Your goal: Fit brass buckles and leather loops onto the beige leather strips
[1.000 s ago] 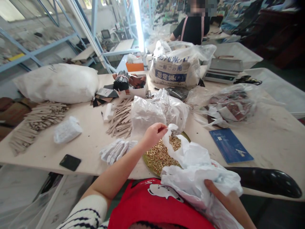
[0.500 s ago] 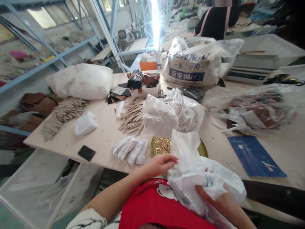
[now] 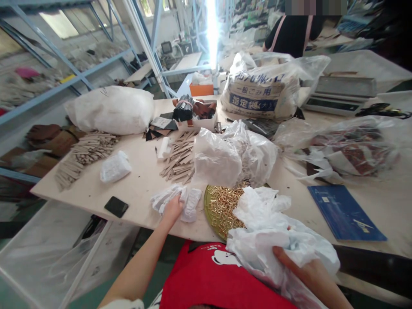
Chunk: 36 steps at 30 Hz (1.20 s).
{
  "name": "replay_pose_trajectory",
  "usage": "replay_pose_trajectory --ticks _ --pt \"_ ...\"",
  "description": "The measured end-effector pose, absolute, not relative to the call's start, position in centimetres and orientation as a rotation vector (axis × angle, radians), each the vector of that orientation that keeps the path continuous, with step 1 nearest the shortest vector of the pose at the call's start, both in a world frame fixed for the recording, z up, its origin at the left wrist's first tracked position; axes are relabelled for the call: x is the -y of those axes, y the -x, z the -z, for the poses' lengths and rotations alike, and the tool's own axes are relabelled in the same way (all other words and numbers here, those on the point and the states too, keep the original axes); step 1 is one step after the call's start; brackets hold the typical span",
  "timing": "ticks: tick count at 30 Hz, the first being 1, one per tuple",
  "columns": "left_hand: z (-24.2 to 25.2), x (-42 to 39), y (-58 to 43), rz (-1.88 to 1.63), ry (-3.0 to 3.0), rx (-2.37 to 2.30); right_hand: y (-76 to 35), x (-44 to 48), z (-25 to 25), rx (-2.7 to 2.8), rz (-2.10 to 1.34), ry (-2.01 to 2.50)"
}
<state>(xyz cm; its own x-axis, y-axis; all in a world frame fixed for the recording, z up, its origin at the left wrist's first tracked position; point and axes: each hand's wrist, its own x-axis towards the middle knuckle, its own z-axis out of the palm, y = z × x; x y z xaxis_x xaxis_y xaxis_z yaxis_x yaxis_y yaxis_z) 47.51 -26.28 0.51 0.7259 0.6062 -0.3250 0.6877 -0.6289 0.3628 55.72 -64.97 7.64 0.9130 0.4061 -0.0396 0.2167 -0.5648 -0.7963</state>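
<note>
My left hand point(image 3: 174, 207) has its fingers closed on one of the small white wrapped packets point(image 3: 192, 205) that lie in a row near the table's front edge. My right hand point(image 3: 291, 262) grips a crumpled white plastic bag point(image 3: 262, 214), whose folds hide most of its fingers. The bag droops over the right part of a round olive-gold tray point(image 3: 207, 216). In this tray lies a heap of small gold-coloured metal buckles point(image 3: 225, 204).
Clear plastic bags point(image 3: 217, 156) stand behind the tray, beside flat grey-brown strips point(image 3: 180, 156). A blue folder point(image 3: 346, 212) lies to the right. At left are a black phone point(image 3: 116, 207) and another white packet point(image 3: 115, 166). A person point(image 3: 291, 36) is at the back.
My left hand has moved left from the white plastic bag to the packets and closed on one. The bag has sunk and shifted right, uncovering more buckles in the tray.
</note>
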Motion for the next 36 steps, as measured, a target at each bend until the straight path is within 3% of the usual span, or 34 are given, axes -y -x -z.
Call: replay_pose_trajectory --ticks 7,14,19,25,36 --pt "0.8 31.3 -51.5 0.339 -2.246 -0.613 -55.6 66.4 -7.6 0.489 -0.207 2.315" --pt "3.4 34.3 -53.7 0.289 -2.363 -0.578 -55.2 68.6 -6.1 0.612 -0.208 2.341" --pt "3.8 35.6 -51.4 0.287 -2.463 -0.511 -53.9 67.4 -7.6 0.455 -0.150 2.371" --pt "3.8 34.6 -51.7 0.284 -2.399 -0.568 -54.3 66.5 -8.9 0.464 -0.184 2.345" --pt "4.0 31.9 -50.8 0.301 -2.112 -0.678 -55.5 67.0 -6.8 0.536 -0.244 2.313"
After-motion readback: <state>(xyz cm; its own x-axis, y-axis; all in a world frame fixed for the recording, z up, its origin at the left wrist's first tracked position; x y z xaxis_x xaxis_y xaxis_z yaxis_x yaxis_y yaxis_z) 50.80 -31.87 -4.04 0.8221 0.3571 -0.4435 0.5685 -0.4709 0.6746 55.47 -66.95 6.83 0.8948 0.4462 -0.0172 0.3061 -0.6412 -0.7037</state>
